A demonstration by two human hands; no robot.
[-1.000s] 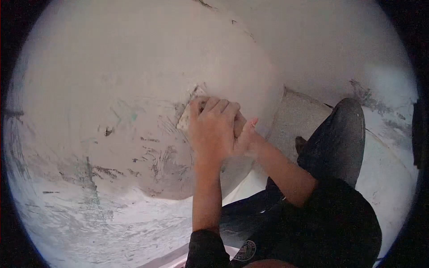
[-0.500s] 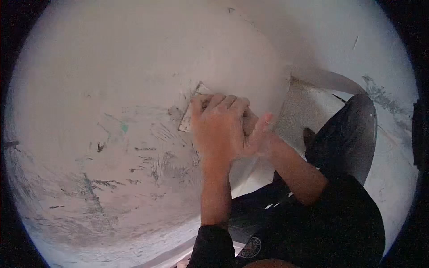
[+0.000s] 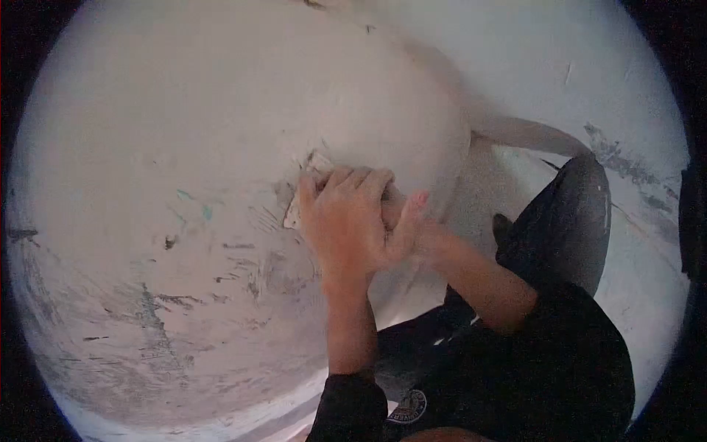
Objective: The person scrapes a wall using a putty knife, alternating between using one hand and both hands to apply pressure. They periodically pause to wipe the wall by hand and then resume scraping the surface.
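A pale, flat, speckled pad [image 3: 292,214] lies against a large rounded whitish surface [image 3: 221,96], its left edge and upper corner showing past my fingers. My left hand [image 3: 345,225] is on top, its fingers curled over and its thumb sticking out to the right. Beneath it is my right hand [image 3: 392,208], mostly covered, pressing the pad to the surface. The right fingers are largely hidden under the left ones. Both hands look dusty.
Dark scrapes [image 3: 177,302] and a small teal mark [image 3: 207,212] spot the surface on the left. My bent knee in dark trousers [image 3: 563,214] is at the right. Behind it runs a pale, scuffed floor or wall [image 3: 641,243].
Both hands, stacked together, have shifted a little left and down with the pad. The view has tilted slightly, and the grip looks the same.
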